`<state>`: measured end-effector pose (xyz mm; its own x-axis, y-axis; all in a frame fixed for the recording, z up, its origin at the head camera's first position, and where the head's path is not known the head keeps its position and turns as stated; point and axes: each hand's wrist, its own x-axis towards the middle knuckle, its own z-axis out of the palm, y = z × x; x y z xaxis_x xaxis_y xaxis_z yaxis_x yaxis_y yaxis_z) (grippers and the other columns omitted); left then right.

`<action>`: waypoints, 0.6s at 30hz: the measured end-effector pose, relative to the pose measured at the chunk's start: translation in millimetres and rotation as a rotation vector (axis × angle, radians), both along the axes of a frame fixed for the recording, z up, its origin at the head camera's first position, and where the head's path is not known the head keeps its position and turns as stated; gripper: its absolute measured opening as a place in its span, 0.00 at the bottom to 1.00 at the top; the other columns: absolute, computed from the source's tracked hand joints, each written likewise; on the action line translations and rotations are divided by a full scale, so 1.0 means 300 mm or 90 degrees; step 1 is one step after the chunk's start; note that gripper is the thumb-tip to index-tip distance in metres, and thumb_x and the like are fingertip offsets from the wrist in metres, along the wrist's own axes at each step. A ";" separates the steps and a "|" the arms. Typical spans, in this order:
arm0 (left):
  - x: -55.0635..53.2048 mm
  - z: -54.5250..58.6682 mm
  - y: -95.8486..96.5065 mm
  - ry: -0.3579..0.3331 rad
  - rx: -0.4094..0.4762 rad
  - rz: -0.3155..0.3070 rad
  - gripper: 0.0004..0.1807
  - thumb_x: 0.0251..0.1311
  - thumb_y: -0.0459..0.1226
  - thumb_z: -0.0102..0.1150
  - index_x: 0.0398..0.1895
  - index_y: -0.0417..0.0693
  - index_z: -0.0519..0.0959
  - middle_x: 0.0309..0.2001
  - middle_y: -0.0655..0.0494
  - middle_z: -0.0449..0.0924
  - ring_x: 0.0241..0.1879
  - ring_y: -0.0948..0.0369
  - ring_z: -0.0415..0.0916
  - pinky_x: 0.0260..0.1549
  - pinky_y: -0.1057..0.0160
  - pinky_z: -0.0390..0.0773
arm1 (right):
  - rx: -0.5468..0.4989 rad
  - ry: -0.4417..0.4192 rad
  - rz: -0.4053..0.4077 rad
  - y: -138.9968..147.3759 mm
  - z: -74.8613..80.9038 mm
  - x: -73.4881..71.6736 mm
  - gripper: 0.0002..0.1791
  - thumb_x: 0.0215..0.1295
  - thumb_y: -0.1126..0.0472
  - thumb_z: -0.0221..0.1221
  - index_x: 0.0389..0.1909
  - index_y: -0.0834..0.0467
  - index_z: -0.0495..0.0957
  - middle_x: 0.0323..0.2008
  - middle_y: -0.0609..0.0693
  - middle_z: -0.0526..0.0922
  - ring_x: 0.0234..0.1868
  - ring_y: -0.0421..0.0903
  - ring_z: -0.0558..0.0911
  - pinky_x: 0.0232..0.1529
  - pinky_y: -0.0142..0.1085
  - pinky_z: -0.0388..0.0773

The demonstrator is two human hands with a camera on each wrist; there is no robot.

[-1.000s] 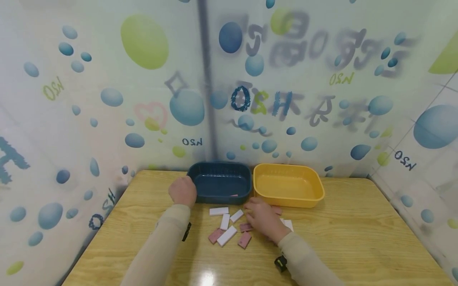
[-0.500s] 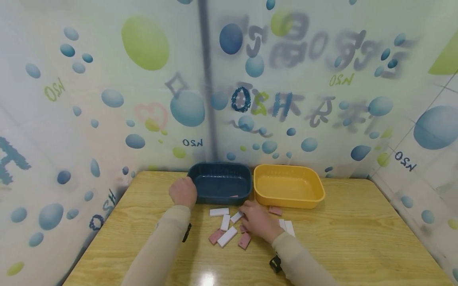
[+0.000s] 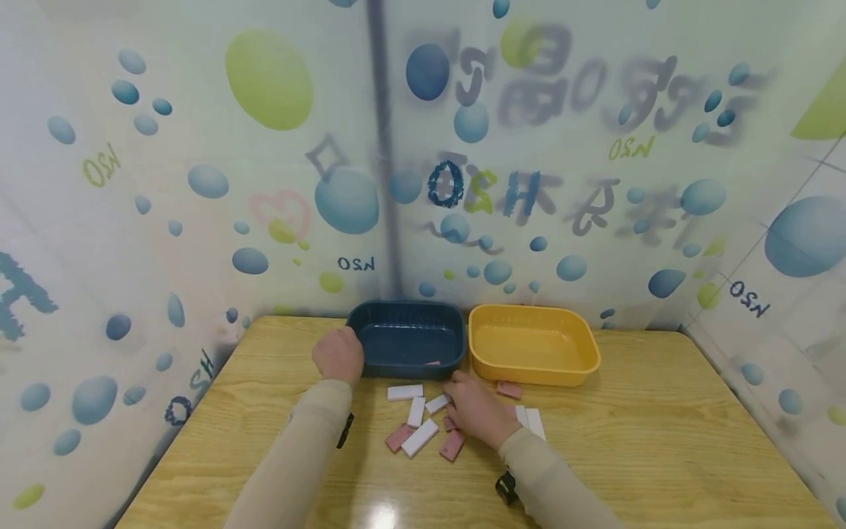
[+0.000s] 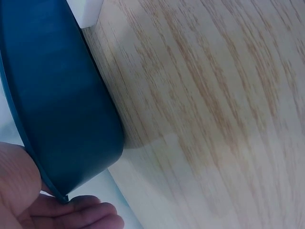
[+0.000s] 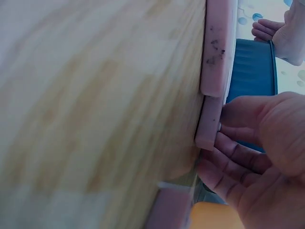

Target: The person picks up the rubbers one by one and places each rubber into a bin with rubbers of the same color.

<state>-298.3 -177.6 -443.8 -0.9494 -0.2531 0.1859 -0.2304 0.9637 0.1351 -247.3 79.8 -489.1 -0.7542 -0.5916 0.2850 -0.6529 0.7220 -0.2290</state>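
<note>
My left hand (image 3: pixel 338 353) holds the left end of the blue tray (image 3: pixel 403 344). In the left wrist view its thumb (image 4: pixel 18 174) lies on one side of the rim and its fingers (image 4: pixel 76 214) on the other. My right hand (image 3: pixel 481 408) is low over the scattered blocks and pinches the end of a small white block (image 3: pixel 436 403). A sliver of white shows between its thumb (image 5: pixel 243 112) and forefinger, behind a pink block (image 5: pixel 209 125). Another pink block (image 3: pixel 452 445) lies just under this hand, with a white block (image 3: pixel 419 438) to its left.
A yellow tray (image 3: pixel 535 345) stands right of the blue one. A pink piece (image 3: pixel 432 363) lies inside the blue tray. More white blocks (image 3: pixel 405 392) and pink blocks (image 3: pixel 509 389) are strewn before both trays. A patterned curtain (image 3: pixel 297 184) hangs behind the table.
My right hand has moved a little left and down onto the small white block, uncovering the pink and white blocks on the right. The left hand has stayed on the blue tray.
</note>
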 end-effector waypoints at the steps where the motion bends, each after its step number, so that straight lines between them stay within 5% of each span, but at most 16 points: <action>1: 0.001 0.001 0.001 0.001 0.000 0.001 0.19 0.74 0.34 0.50 0.22 0.40 0.81 0.20 0.46 0.80 0.19 0.55 0.79 0.13 0.59 0.74 | 0.001 0.004 -0.001 -0.001 -0.001 -0.001 0.03 0.61 0.70 0.65 0.35 0.61 0.83 0.32 0.50 0.75 0.33 0.44 0.74 0.38 0.39 0.78; 18: 0.004 0.002 0.006 -0.001 -0.005 0.009 0.19 0.74 0.33 0.51 0.22 0.41 0.81 0.21 0.46 0.81 0.19 0.54 0.80 0.15 0.57 0.76 | 0.005 -0.012 -0.028 -0.008 0.008 0.001 0.03 0.59 0.72 0.64 0.29 0.63 0.81 0.28 0.50 0.74 0.31 0.45 0.74 0.34 0.40 0.76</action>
